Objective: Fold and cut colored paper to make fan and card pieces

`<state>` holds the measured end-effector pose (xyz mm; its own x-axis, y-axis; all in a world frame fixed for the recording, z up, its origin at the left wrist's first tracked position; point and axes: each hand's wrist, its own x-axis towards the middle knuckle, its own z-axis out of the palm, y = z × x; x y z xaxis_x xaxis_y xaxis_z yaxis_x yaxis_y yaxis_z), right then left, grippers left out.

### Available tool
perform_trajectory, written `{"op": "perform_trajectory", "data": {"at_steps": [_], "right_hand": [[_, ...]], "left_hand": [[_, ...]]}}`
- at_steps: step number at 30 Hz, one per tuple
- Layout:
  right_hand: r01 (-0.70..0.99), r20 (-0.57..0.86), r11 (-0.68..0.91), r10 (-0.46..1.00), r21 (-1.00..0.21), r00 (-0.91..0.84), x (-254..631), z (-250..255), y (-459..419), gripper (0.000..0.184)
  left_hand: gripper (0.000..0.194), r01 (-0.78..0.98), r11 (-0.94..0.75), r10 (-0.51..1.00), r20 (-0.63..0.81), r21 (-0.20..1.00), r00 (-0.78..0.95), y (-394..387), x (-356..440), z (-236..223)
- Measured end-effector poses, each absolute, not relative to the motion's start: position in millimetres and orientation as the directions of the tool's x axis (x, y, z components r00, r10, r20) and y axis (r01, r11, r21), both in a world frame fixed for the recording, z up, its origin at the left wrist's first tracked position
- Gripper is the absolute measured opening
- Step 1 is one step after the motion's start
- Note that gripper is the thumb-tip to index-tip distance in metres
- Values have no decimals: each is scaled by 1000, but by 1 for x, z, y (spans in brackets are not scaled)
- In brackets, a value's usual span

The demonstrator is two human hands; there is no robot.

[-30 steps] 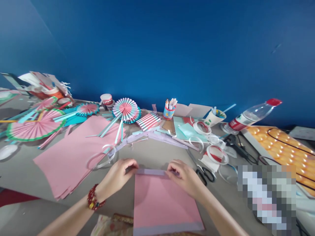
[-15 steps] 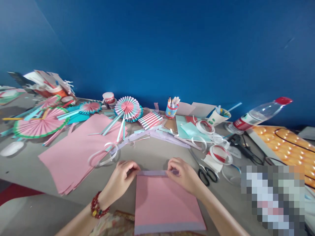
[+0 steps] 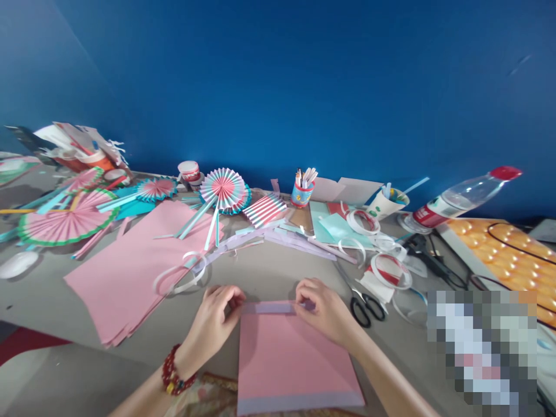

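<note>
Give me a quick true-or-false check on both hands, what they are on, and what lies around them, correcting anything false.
1. The left hand is at the far left corner of the pink rectangular paper sheet. True.
2. Black-handled metal scissors lie on the grey table, right of the right hand. True.
3. The right hand is clear of the sheet. False: it touches the sheet's far lavender band.
4. The red beaded bracelet is on the right wrist. False: it is on the left wrist.
5. The clear plastic bottle with a red cap is farther right than the scissors. True.
</note>
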<state>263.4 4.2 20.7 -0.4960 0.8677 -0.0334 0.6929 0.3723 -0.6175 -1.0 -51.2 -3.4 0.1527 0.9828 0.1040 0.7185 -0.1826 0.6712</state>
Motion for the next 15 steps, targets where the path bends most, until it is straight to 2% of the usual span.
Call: {"op": "perform_trajectory", "data": {"at_steps": [15], "right_hand": [[709, -7, 387, 875, -590, -484, 261, 15, 4, 15]], "left_hand": [[14, 749, -217, 976, 148, 626, 159, -51, 1, -4]]}}
